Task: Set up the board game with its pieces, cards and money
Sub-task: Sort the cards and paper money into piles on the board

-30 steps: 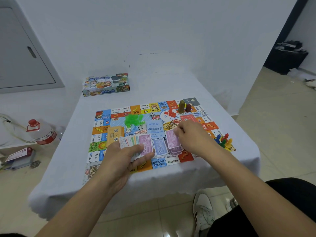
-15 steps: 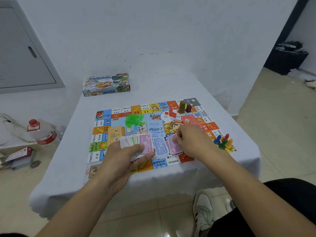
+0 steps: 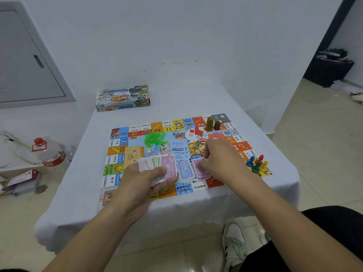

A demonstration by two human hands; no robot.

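The colourful game board (image 3: 137, 132) lies flat on the white-clothed table. My left hand (image 3: 145, 185) grips a fanned stack of paper money (image 3: 157, 165) over the board's near edge, a purple bill on top. Beside the fan, a pile of blue bills (image 3: 184, 171) lies on the board. My right hand (image 3: 218, 160) reaches down to a pile of purple bills (image 3: 203, 172), its curled fingertips pinching the top bill at the far edge. Several coloured pawns (image 3: 257, 163) stand at the board's right edge.
On the board are green plastic houses (image 3: 155, 139), a white die (image 3: 175, 132), red pieces (image 3: 197, 132), a red card deck (image 3: 216, 137), an orange card deck (image 3: 131, 156) and two tall tokens (image 3: 212, 124). The game box (image 3: 122, 98) sits far left. A bottle (image 3: 49, 152) stands on the floor.
My right hand has brought a purple bill down toward me onto the purple pile. The left hand has kept the fan of money still.
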